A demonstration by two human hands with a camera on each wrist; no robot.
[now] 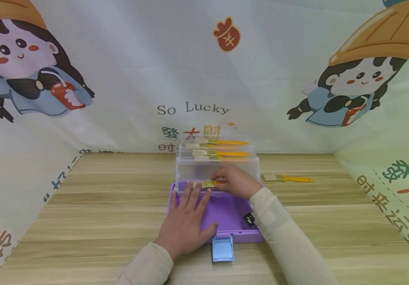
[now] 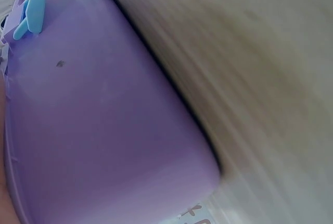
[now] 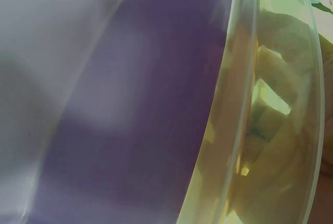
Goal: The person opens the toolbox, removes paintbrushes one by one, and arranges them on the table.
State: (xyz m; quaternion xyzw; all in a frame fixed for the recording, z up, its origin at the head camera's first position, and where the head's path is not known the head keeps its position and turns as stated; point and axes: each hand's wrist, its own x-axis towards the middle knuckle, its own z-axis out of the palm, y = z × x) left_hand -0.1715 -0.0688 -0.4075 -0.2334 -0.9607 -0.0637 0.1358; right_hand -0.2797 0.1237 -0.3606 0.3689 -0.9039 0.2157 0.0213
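In the head view a purple box (image 1: 222,213) stands with its clear trays (image 1: 193,170) raised at the back. My right hand (image 1: 233,181) pinches the yellow handle of a paintbrush (image 1: 208,184) lying level at the lowest tray. Spread fingers of my left hand (image 1: 186,223) reach over the box's left side, their tips close to the bristle end. Several more yellow-handled brushes (image 1: 222,153) lie in the upper trays. The left wrist view holds the box's purple side (image 2: 104,109); in the right wrist view clear plastic (image 3: 281,146) blurs what lies behind.
One loose paintbrush (image 1: 288,179) lies on the wood-grain table (image 1: 111,206) right of the box. A light blue latch (image 1: 223,249) hangs at the box's front. Inside, at the right, is a small black item (image 1: 249,219). Printed cloth (image 1: 147,71) walls the back and sides.
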